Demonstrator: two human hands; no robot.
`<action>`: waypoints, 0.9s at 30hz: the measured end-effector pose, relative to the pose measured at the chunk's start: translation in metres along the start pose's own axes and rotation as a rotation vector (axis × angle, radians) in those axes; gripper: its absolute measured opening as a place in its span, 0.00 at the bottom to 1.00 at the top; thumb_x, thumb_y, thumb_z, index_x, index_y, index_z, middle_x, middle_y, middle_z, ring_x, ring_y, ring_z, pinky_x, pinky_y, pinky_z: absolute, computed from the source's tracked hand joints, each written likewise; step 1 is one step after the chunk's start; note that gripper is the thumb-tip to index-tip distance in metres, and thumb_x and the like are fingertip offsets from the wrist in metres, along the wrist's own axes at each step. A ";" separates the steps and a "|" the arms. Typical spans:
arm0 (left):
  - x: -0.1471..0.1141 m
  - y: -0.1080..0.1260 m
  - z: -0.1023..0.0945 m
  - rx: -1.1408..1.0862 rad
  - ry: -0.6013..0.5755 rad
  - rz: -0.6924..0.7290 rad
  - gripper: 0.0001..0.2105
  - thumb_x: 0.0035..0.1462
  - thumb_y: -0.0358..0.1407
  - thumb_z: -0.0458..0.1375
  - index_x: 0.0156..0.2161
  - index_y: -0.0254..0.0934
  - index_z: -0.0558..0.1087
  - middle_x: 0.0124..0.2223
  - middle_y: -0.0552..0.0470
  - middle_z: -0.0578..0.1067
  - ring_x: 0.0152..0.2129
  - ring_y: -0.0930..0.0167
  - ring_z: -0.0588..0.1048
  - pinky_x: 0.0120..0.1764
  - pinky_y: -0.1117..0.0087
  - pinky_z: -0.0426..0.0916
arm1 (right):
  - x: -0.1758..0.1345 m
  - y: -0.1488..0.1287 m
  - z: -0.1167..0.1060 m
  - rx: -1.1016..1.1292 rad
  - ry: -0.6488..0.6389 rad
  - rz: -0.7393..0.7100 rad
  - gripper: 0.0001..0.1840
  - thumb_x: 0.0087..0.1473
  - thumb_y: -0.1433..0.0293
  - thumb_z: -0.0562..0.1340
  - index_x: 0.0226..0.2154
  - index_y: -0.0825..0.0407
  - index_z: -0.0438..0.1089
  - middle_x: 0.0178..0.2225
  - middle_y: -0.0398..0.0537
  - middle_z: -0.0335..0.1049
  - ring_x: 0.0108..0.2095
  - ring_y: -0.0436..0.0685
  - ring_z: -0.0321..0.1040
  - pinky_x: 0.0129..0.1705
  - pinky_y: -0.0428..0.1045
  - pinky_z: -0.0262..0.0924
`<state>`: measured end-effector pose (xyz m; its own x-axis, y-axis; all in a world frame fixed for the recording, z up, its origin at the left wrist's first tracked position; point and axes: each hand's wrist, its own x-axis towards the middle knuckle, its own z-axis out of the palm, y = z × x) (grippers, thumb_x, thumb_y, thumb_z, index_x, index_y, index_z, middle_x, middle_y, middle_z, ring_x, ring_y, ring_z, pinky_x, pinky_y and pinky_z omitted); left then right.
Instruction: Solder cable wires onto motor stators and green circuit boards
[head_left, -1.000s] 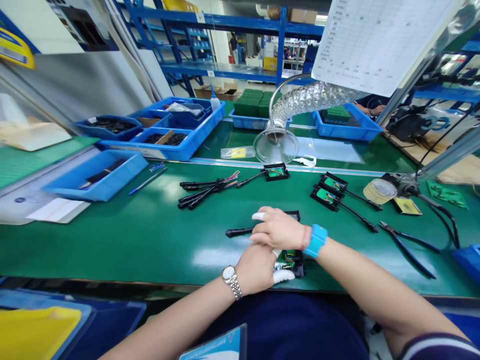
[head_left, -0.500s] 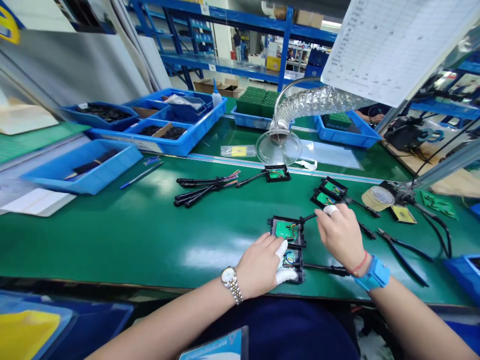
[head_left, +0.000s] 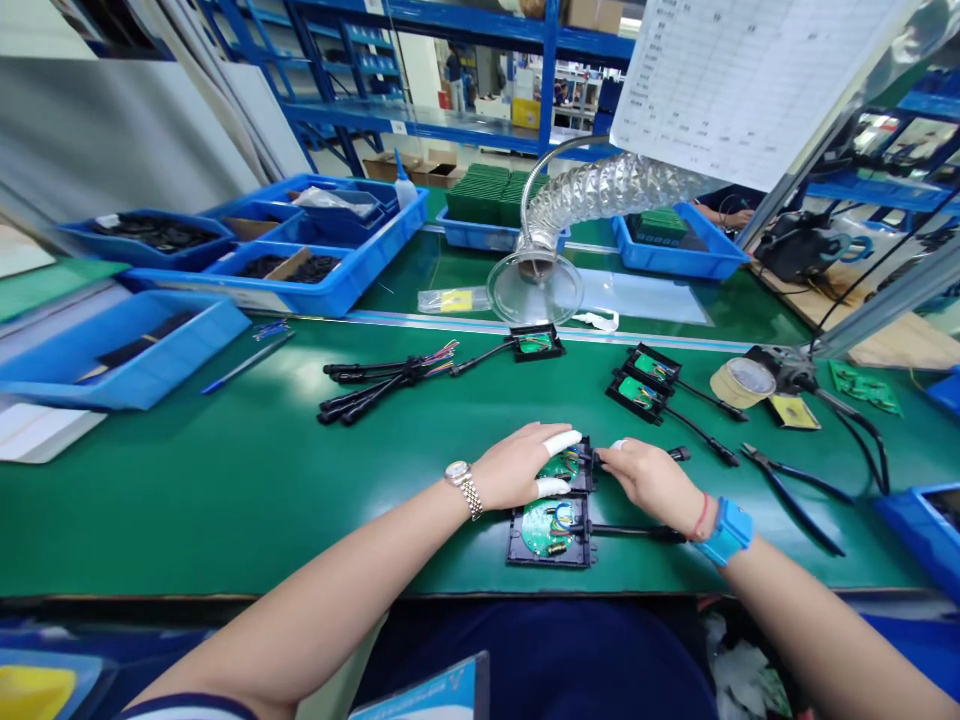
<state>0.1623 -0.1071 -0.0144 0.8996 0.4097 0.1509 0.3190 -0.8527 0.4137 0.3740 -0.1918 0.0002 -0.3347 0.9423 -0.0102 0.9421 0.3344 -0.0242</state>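
Note:
My left hand (head_left: 517,468), with white finger cots on thumb and forefinger, grips a black plastic case (head_left: 588,468) and partly covers the green circuit board inside. Just right of that case my right hand (head_left: 649,480) is closed on a black cable (head_left: 598,457) where it enters the wall. Past the fingers the cable's black plug end (head_left: 679,454) shows. On the near side lies a second open black case (head_left: 517,550), its green board (head_left: 538,528) wired in several colours. Its own black cable (head_left: 626,531) runs right, under my right hand.
Two more cabled cases (head_left: 637,395) lie behind my right hand, with cutting pliers (head_left: 799,490) to the right. Farther back are a bundle of black cables (head_left: 382,385), another case (head_left: 536,343) and a fume hood (head_left: 535,285). Blue bins (head_left: 322,295) stand at left.
My left hand has shifted from the nearer case to the farther one, uncovering the nearer board. My right hand has come down and left to the farther case's edge.

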 end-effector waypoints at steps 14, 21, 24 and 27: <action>-0.003 0.019 0.006 0.199 -0.098 0.009 0.17 0.61 0.42 0.45 0.52 0.41 0.65 0.53 0.51 0.69 0.58 0.58 0.53 0.56 0.47 0.45 | 0.030 -0.004 -0.027 -0.089 -0.313 -0.202 0.10 0.52 0.78 0.52 0.31 0.56 0.69 0.29 0.50 0.70 0.30 0.54 0.67 0.29 0.46 0.53; 0.001 0.022 0.009 0.177 -0.066 -0.036 0.16 0.61 0.39 0.45 0.49 0.41 0.69 0.49 0.49 0.72 0.58 0.60 0.54 0.56 0.47 0.45 | 0.028 -0.015 -0.027 -0.117 -0.306 -0.128 0.11 0.53 0.77 0.51 0.32 0.57 0.69 0.31 0.53 0.71 0.33 0.55 0.68 0.31 0.46 0.55; -0.001 0.011 -0.002 0.103 -0.066 -0.087 0.19 0.61 0.42 0.45 0.56 0.43 0.61 0.56 0.50 0.66 0.57 0.62 0.55 0.55 0.50 0.51 | 0.023 -0.014 -0.023 -0.125 -0.274 -0.101 0.11 0.54 0.77 0.51 0.34 0.55 0.68 0.32 0.51 0.71 0.34 0.54 0.68 0.31 0.45 0.56; -0.004 0.005 -0.009 0.135 -0.063 -0.091 0.20 0.61 0.43 0.45 0.57 0.43 0.59 0.58 0.52 0.62 0.58 0.61 0.52 0.56 0.50 0.49 | 0.019 -0.013 -0.020 -0.126 -0.244 -0.075 0.11 0.54 0.77 0.50 0.35 0.55 0.67 0.33 0.52 0.70 0.34 0.55 0.67 0.32 0.46 0.56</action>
<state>0.1578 -0.1100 -0.0049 0.8808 0.4697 0.0603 0.4332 -0.8506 0.2980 0.3559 -0.1779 0.0198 -0.3845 0.8877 -0.2534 0.9043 0.4173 0.0898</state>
